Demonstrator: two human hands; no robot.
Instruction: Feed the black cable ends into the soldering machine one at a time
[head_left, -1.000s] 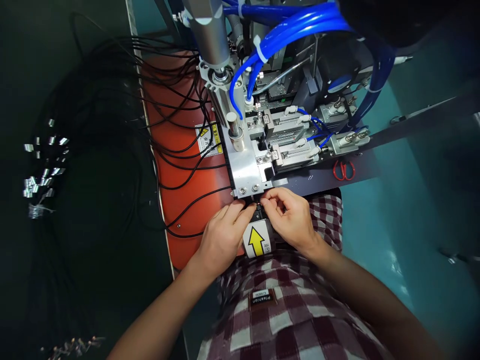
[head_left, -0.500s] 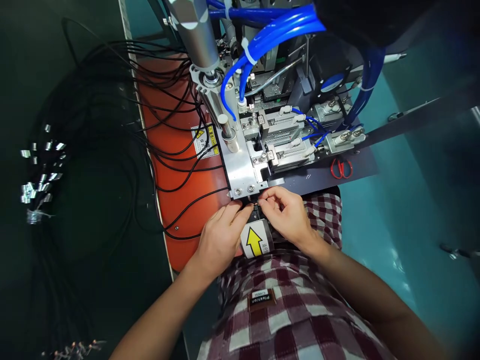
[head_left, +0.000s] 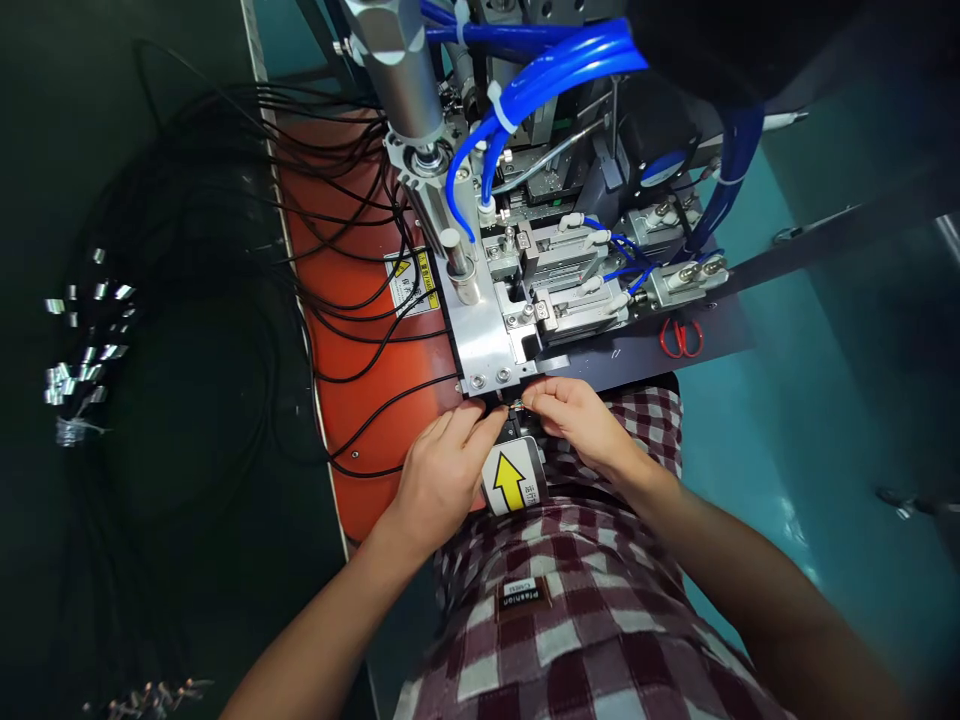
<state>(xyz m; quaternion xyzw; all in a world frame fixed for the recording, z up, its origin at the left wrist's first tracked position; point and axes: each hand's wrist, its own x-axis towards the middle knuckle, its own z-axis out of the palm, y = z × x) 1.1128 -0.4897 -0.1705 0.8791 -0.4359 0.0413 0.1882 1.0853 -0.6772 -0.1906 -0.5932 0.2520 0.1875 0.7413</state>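
A black cable (head_left: 367, 472) crosses the orange base plate and disappears beneath my left hand (head_left: 444, 465), which pinches it near the front of the machine. Opposite it, my right hand (head_left: 577, 418) has thumb and forefinger pressed together, on something too small to name. A small shiny piece (head_left: 517, 405) shows between the two sets of fingertips. Both hands are just below the front edge of a metal block (head_left: 484, 345) with two bolts. Under the fingertips sits a dark fixture, mostly hidden, and below that a white label with a yellow arrow (head_left: 510, 480).
Several black cables (head_left: 352, 330) lie over the orange plate (head_left: 375, 420). At left hangs a tied bundle with shiny metal ends (head_left: 82, 375). Pneumatic cylinders (head_left: 577, 305) and blue hoses (head_left: 562, 65) rise beyond my hands. Red-handled scissors (head_left: 681, 338) rest at right.
My right hand's fingers have drawn slightly right, and more of the small shiny piece shows. My left hand stays in place. The whole view has shifted a little.
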